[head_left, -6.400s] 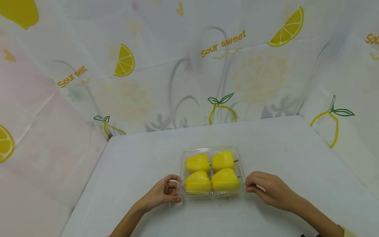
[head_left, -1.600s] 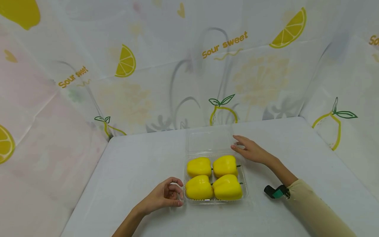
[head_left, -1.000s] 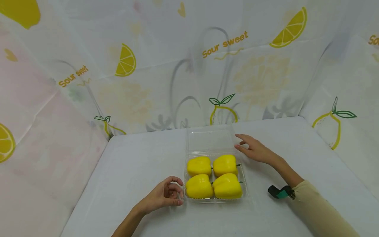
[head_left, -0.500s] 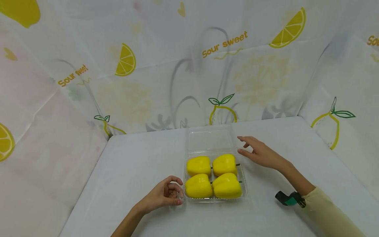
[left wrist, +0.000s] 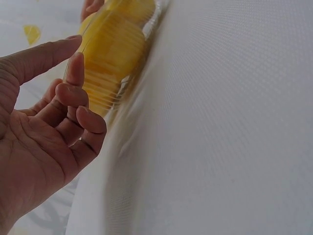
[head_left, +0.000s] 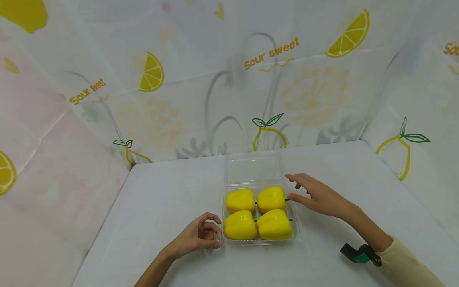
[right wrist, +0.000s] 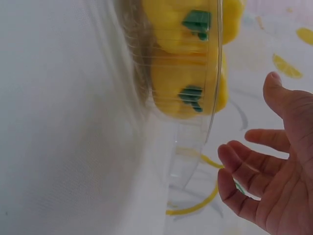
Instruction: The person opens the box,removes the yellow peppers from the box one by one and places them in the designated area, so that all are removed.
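A clear plastic clamshell container [head_left: 263, 242] stands on the table with its lid [head_left: 255, 169] folded back behind it. Several yellow bell peppers [head_left: 275, 225] with green stems lie inside. My left hand [head_left: 199, 234] holds the left rim; the left wrist view shows the thumb and curled fingers [left wrist: 73, 93] against the edge. My right hand [head_left: 320, 197] hovers just right of the back right pepper, fingers spread and slightly bent, with nothing in them. In the right wrist view the right hand [right wrist: 279, 166] is apart from the container wall.
A white cloth covers the table [head_left: 172, 183]. Behind it and at both sides hang printed curtains [head_left: 201, 99] with lemon drawings. A black and green wrist strap [head_left: 360, 254] is on the right forearm beside the beige sleeve [head_left: 405, 263].
Earlier the lid covered the peppers; it now lies folded back. My right hand has left the lid and come toward the front, beside the back right pepper. My left hand stays put.
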Motion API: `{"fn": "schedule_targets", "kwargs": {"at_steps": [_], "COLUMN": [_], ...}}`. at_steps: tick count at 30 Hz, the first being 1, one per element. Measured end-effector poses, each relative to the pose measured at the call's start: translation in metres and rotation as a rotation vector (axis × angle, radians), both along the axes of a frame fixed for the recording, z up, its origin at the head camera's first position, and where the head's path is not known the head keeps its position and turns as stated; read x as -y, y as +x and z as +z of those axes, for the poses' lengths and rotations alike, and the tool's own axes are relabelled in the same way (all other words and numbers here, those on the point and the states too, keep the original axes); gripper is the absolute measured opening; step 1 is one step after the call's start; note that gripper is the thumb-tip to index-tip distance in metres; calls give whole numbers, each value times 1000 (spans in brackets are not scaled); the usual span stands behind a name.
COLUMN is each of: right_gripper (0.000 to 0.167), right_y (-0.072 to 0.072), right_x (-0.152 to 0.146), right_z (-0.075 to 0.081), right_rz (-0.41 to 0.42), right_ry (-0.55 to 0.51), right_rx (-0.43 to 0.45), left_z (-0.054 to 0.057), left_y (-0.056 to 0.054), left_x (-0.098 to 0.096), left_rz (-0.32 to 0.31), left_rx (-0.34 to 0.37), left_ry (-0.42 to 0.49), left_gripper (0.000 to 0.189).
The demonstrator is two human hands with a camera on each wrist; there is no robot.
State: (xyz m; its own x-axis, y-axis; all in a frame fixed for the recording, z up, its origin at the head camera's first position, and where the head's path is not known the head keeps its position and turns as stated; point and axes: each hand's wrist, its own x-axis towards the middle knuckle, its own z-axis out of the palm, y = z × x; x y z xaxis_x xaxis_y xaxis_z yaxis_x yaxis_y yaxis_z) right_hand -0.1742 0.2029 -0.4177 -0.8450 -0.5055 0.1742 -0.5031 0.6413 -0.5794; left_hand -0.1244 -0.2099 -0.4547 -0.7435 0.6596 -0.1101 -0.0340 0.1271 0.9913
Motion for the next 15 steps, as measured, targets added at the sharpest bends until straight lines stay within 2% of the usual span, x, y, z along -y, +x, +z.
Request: {"fn": "schedule_targets", "kwargs": {"at_steps": [15], "right_gripper": [64], "right_y": [19], "right_x": [6], "right_z": [-3], "right_rz": [36], "right_ry": [31], "right_rx": [20], "left_z": [-4], "left_y": [0], "left_x": [2], "left_rz": [-8], "left_rx": [-15], "left_ry": [8], "left_gripper": [54]}}
